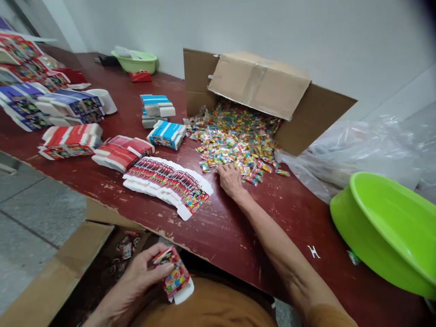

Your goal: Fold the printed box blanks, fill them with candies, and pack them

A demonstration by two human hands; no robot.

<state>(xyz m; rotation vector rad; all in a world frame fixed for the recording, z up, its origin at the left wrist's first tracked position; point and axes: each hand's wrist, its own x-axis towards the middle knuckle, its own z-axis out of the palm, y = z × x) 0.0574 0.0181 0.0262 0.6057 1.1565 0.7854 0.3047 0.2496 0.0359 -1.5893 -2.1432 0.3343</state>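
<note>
My left hand (146,268) is closed around a small red printed carton (175,274), held low in front of my body. A white flap of that carton hangs loose at its lower end. My right hand (230,178) reaches to the near edge of a heap of wrapped candies (231,141) on the table. Its fingers curl downward against the candies; whatever lies under the fingertips is hidden. Left of this hand, a fanned row of flat red cartons (166,181) lies on the table.
The candies spill from a tipped cardboard box (259,84). Bundles of blue cartons (166,134), red cartons (71,141) and purple cartons (71,104) stand leftward. A green basin (381,236) is at right, near clear plastic (371,145). Below the table, an open cardboard box (57,268) holds filled cartons.
</note>
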